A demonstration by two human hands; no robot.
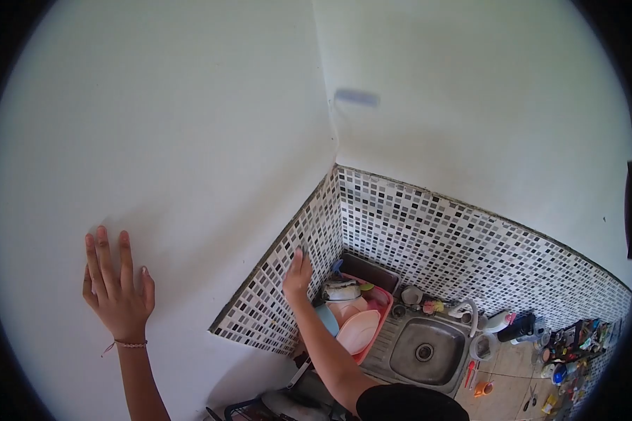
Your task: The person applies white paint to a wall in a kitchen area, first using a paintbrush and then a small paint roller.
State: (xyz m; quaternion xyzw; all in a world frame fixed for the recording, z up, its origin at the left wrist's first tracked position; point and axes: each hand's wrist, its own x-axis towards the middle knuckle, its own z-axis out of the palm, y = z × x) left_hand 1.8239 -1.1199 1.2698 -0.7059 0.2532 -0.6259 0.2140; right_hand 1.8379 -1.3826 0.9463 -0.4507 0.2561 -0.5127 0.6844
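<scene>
My left hand (116, 288) lies flat against the white wall (155, 140), fingers spread and pointing up, holding nothing. A thin bracelet circles its wrist. My right hand (297, 275) reaches down and presses against the black-and-white mosaic tiles (288, 281) near the corner, fingers together and extended, also holding nothing. Just right of it a red dish rack (380, 303) holds a pink plate (359, 331), a blue plate and a pot lid.
A steel sink (421, 347) with a tap (467, 309) sits right of the rack. Bottles and small items crowd the counter at far right (568, 347). A grey smudge (357, 97) marks the far wall. A black wire rack (249, 408) shows at the bottom.
</scene>
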